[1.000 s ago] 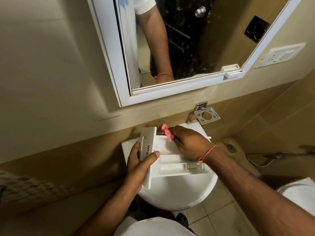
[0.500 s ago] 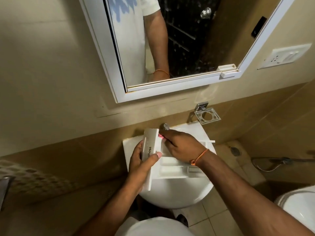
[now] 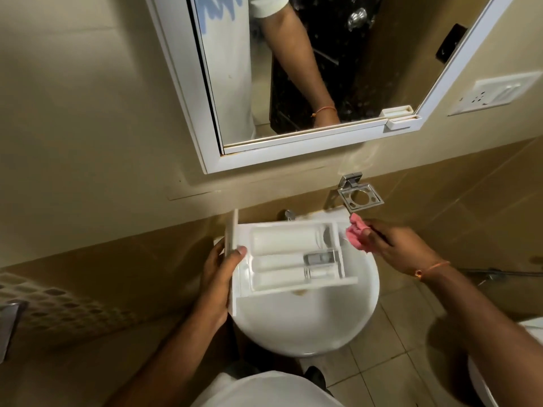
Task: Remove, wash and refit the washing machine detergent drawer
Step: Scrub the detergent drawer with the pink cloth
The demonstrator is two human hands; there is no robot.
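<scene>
The white detergent drawer (image 3: 289, 254) lies flat over the white wash basin (image 3: 311, 321), its compartments facing up. My left hand (image 3: 219, 277) grips the drawer's front panel at the left end, thumb on top. To the right of the drawer, my right hand (image 3: 393, 246) holds a small pink cloth (image 3: 354, 233), off the drawer's right end. The tap (image 3: 289, 214) pokes up just behind the drawer.
A steel soap holder (image 3: 360, 196) juts from the wall above my right hand. The mirror (image 3: 293, 71) hangs above. A wall socket (image 3: 496, 94) is at right, a hose (image 3: 496, 273) and part of a toilet (image 3: 511, 374) at lower right.
My right hand with the pink cloth has moved out of the drawer to its right end. The drawer has been turned flat, compartments now fully in view.
</scene>
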